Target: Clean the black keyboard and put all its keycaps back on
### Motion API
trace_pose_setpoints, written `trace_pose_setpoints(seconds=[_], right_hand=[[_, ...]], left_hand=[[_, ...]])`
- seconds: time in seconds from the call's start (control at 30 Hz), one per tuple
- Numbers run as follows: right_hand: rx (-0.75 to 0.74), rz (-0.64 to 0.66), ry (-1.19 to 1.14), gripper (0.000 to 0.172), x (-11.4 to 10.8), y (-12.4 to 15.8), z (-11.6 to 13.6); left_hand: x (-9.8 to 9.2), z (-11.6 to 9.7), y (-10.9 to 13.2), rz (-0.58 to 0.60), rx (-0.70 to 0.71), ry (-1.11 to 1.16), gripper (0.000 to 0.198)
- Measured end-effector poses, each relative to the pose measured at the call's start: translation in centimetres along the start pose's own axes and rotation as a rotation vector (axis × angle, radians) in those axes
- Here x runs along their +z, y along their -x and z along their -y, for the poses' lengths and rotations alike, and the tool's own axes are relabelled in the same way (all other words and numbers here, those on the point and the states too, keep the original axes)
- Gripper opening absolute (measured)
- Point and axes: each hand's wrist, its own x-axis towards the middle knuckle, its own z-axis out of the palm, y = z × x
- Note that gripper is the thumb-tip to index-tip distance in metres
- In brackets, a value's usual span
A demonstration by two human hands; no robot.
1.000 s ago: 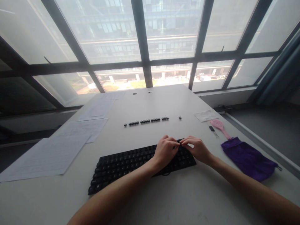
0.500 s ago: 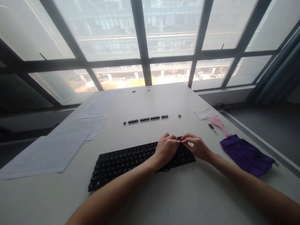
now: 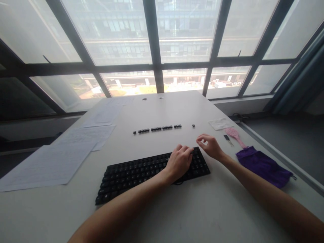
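So closest in there's bare white worktop (image 3: 182, 216), then a black keyboard (image 3: 134, 175) sitting at a slight angle, left end nearer the camera, with a bit of dark cable (image 3: 179, 183) poking out along its near edge. The left hand (image 3: 179, 159) is over the right part of the keyboard, fingers bent and bunched, tips around the far edge; can't tell if they're pinching anything. Off to the left a few printed sheets (image 3: 53, 165) overlap and run back along the side, and over on the right lies a purple cloth bag (image 3: 263, 167). The right hand (image 3: 210, 147) is clear of the keys, just past the far right corner, thumb and forefinger curled into a loop; honestly can't tell if the tips meet or have something tiny between them. Right of it there's a pink brush (image 3: 231, 132), its handle end at the bag, plus a small black-topped gadget (image 3: 226, 137). Beyond the keyboard, little black keycaps (image 3: 156, 129) sit in a broken row, with a loner (image 3: 193, 125) at the right end. Then some crumpled white wrapping (image 3: 218, 124), and big dark-framed windows (image 3: 121, 30) at the back
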Motion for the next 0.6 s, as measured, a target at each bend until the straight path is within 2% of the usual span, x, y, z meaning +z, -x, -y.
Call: trace_pose_setpoints(seconds=[0.07, 0.1, 0.27, 0.43, 0.6], right_hand=[[0.114, -0.098, 0.109, 0.014, 0.8, -2.7, -2.2], [0.146, -0.106, 0.176, 0.017, 1.2, -4.0, -3.4], [0.138, -0.043, 0.231, 0.022, 2.7, -8.7, -7.6], [0.092, 0.033, 0.242, 0.016, 2.9, -9.2, -8.9], [0.093, -0.008, 0.237, 0.015, 2.5, -7.7, -8.5]], left_hand=[[0.0, 0.0, 0.0, -0.010, -0.009, 0.004, 0.030], [0.0, 0.0, 0.0, -0.007, -0.001, 0.002, 0.030], [-0.2, -0.3, 0.2, 0.055, 0.064, -0.036, 0.027], [-0.1, -0.5, 0.3, 0.086, 0.065, -0.098, 0.028], [-0.1, -0.6, 0.3, 0.081, 0.060, -0.084, 0.028]])
